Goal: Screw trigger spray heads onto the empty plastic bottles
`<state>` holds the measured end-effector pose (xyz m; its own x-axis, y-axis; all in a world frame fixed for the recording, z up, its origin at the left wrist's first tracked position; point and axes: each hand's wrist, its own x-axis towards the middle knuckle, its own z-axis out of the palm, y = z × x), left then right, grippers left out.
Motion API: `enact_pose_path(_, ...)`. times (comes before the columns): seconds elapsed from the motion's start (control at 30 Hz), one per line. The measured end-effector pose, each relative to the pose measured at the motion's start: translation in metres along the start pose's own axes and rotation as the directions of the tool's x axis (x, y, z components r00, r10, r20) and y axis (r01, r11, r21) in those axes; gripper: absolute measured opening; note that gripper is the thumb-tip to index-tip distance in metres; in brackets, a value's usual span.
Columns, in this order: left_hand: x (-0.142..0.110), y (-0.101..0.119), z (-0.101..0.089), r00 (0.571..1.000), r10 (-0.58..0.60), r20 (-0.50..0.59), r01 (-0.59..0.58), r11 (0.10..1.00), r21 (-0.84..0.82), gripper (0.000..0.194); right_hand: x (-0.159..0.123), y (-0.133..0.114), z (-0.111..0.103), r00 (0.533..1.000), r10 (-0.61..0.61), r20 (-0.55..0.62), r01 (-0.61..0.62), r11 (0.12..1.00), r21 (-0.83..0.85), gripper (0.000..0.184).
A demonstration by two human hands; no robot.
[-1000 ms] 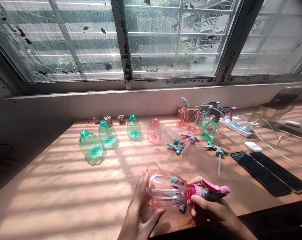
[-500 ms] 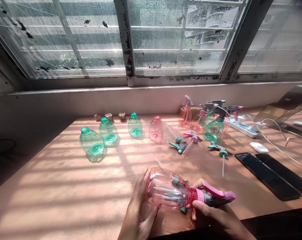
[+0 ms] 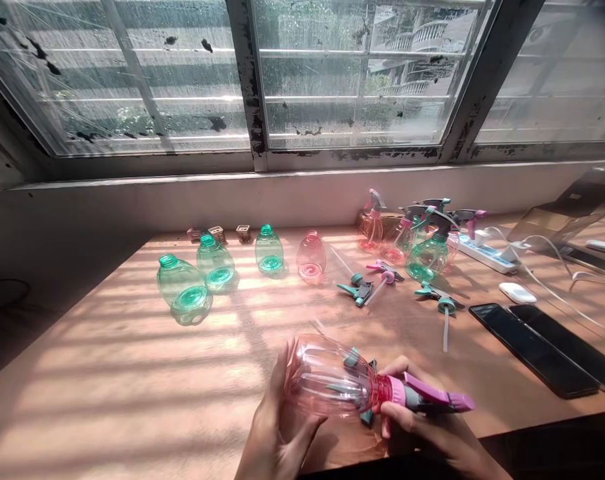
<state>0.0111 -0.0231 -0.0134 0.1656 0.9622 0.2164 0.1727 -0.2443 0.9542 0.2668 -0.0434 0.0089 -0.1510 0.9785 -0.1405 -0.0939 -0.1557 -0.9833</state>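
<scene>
A clear pink spray bottle lies on its side in the air above the table, its base to the left. My left hand is wrapped round the base end, thumb below and fingers behind. At the neck, the fingers of my right hand grip the pink collar. The grey and pink trigger head sits on the neck and points right. Through and beside the bottle shows a teal and grey trigger head on the table, partly hidden.
Green bottles and a pink bottle without heads stand behind. Loose trigger heads lie to their right. Several assembled spray bottles, a power strip, phones and a white earbud case occupy the right side.
The pink bottle has shifted slightly left, and its trigger head looks slightly rotated about the neck. Both hands keep their hold. The whole view has moved a little.
</scene>
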Motion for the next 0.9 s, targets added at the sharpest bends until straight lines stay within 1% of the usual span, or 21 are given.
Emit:
enact_pose_path(0.07,-0.001,0.002,0.002,1.0,0.01,0.021,-0.01,0.999,-0.034,0.102,0.0,-0.001,0.0,1.0,0.002,-0.021,-0.002,1.0,0.002,0.036)
enact_pose_path(0.1,-0.001,0.003,0.002,1.0,0.012,0.026,-0.01,0.998,-0.063,0.108,0.0,-0.001,0.001,1.0,-0.004,-0.028,0.004,1.0,0.003,0.036)
enact_pose_path(0.13,-0.001,0.003,0.002,1.0,0.005,0.028,-0.003,0.997,-0.083,0.108,0.001,-0.001,0.001,0.999,-0.014,-0.033,0.014,1.0,-0.003,0.035)
enact_pose_path(0.17,0.0,0.003,0.001,1.0,-0.007,0.027,0.01,0.996,-0.093,0.104,0.001,0.0,0.001,0.999,-0.025,-0.039,0.024,1.0,-0.014,0.035)
enact_pose_path(0.23,0.003,0.003,0.0,0.999,-0.027,0.018,0.028,0.997,-0.076,0.087,0.002,0.001,0.0,0.999,-0.037,-0.032,0.037,0.999,-0.009,0.034)
enact_pose_path(0.3,0.005,0.002,-0.001,1.0,-0.016,-0.003,0.016,1.0,-0.025,0.072,0.003,0.001,-0.001,0.999,-0.032,-0.012,0.032,0.999,0.033,0.033)
enact_pose_path(0.37,0.005,0.002,-0.002,1.0,-0.006,-0.007,0.006,1.0,0.006,0.064,0.003,0.0,-0.002,1.0,-0.015,0.009,0.014,0.997,0.074,0.033)
enact_pose_path(0.4,0.004,0.002,-0.002,1.0,-0.02,0.003,0.02,1.0,0.018,0.066,0.004,0.0,-0.002,1.0,-0.014,0.012,0.013,0.996,0.086,0.033)
enact_pose_path(0.47,0.003,0.004,-0.003,0.998,-0.063,0.03,0.062,0.998,0.022,0.078,0.004,-0.001,-0.003,1.0,-0.015,0.017,0.014,0.995,0.103,0.033)
enact_pose_path(0.53,0.002,0.006,-0.004,0.995,-0.093,0.044,0.092,0.996,0.005,0.09,0.005,-0.002,-0.002,0.999,-0.009,0.031,0.004,0.991,0.133,0.034)
enact_pose_path(0.57,0.003,0.007,-0.005,0.994,-0.097,0.046,0.098,0.995,-0.012,0.092,0.005,-0.002,-0.002,0.999,-0.008,0.04,0.002,0.99,0.14,0.035)
enact_pose_path(0.67,0.006,0.008,-0.004,0.991,-0.13,0.036,0.131,0.991,-0.037,0.091,0.007,-0.004,-0.001,0.998,-0.01,0.058,0.0,0.987,0.162,0.036)
enact_pose_path(0.73,0.007,0.008,-0.002,0.988,-0.152,0.011,0.152,0.988,-0.037,0.091,0.009,-0.006,-0.001,0.999,-0.003,0.045,-0.004,0.985,0.17,0.034)
enact_pose_path(0.8,0.008,0.007,-0.001,0.986,-0.164,-0.019,0.163,0.986,-0.038,0.086,0.009,-0.009,-0.001,0.999,-0.003,0.043,-0.004,0.987,0.162,0.033)
enact_pose_path(0.9,0.007,0.005,-0.001,0.983,-0.181,-0.014,0.181,0.983,-0.021,0.084,0.01,-0.012,-0.002,0.997,-0.047,0.056,0.039,0.991,0.128,0.029)
